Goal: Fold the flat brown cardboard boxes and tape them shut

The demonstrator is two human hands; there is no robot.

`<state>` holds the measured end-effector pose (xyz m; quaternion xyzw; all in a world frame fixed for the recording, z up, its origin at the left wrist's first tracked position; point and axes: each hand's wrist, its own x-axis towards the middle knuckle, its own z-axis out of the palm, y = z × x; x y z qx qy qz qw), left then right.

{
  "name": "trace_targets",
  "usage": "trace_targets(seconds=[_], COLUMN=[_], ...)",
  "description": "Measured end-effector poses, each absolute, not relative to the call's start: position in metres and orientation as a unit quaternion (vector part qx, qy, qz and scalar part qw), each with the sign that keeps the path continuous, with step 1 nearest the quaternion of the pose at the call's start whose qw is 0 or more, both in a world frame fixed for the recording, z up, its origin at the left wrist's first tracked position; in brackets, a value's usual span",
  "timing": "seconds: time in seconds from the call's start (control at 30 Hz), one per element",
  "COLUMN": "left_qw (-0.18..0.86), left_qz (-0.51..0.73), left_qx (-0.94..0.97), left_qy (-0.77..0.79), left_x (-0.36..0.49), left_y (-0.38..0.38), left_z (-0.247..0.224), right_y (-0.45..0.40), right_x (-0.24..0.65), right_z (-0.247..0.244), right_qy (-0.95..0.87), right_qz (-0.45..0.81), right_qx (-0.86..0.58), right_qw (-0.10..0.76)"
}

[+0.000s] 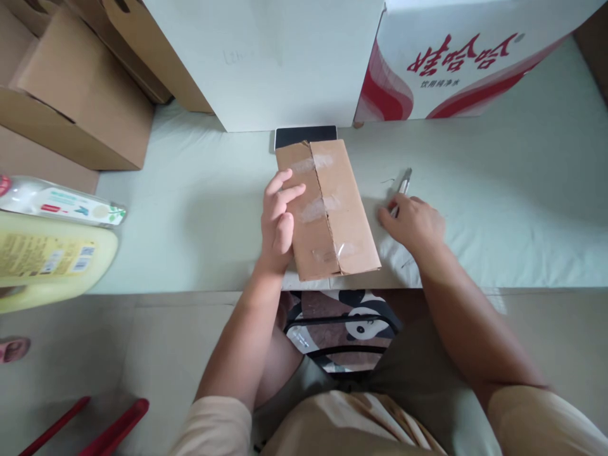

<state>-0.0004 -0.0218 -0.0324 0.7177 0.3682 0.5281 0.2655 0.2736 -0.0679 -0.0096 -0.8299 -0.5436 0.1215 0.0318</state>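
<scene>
A small brown cardboard box (327, 215) is in front of me, tilted up off the surface, with strips of clear tape across its centre seam. My left hand (279, 221) grips its left side, the fingers reaching over the taped face and the thumb side toward me. To the right of the box, my right hand (415, 220) is closed around a slim silver tool that looks like a box cutter (405, 182), its tip pointing away from me at the tabletop. Part of the tool is hidden under the fingers.
A dark flat device with a white edge (306, 135) lies behind the box. Large white cartons (285, 69) stand at the back; brown boxes (90, 95), a clear bottle (61, 199) and a yellow jug (57, 256) are at left. The pale green cloth (209, 215) covers the table.
</scene>
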Motion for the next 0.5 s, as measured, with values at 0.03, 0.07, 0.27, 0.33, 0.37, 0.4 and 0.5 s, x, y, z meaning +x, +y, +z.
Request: trace_targets(seconds=[0.03, 0.07, 0.27, 0.33, 0.37, 0.4, 0.5], left_qw=[0.263, 0.259, 0.24, 0.235, 0.229, 0.218, 0.163], left_qz=[0.527, 0.526, 0.508, 0.51, 0.514, 0.517, 0.511], left_qx=[0.722, 0.727, 0.744, 0.748, 0.75, 0.753, 0.768], left_qy=[0.363, 0.358, 0.362, 0.354, 0.348, 0.343, 0.349], left_x=[-0.001, -0.002, -0.004, -0.002, -0.001, 0.0, 0.006], left_y=[-0.022, -0.022, -0.021, -0.022, -0.022, -0.023, -0.028], left_z=[-0.033, -0.033, -0.033, -0.032, -0.032, -0.032, -0.032], right_y=[-0.067, -0.066, -0.062, -0.064, -0.064, -0.065, -0.068], right_x=[0.277, 0.28, 0.29, 0.284, 0.279, 0.276, 0.271], right_z=[-0.008, -0.007, 0.001, 0.004, 0.005, 0.007, 0.014], right_qy=[-0.535, -0.525, -0.481, -0.471, -0.466, -0.462, -0.458], right_qz=[0.127, 0.131, 0.141, 0.192, 0.238, 0.292, 0.44], right_qx=[-0.835, -0.841, -0.863, -0.842, -0.815, -0.77, -0.549], right_qw=[0.021, 0.013, 0.067, 0.177, 0.249, 0.33, 0.544])
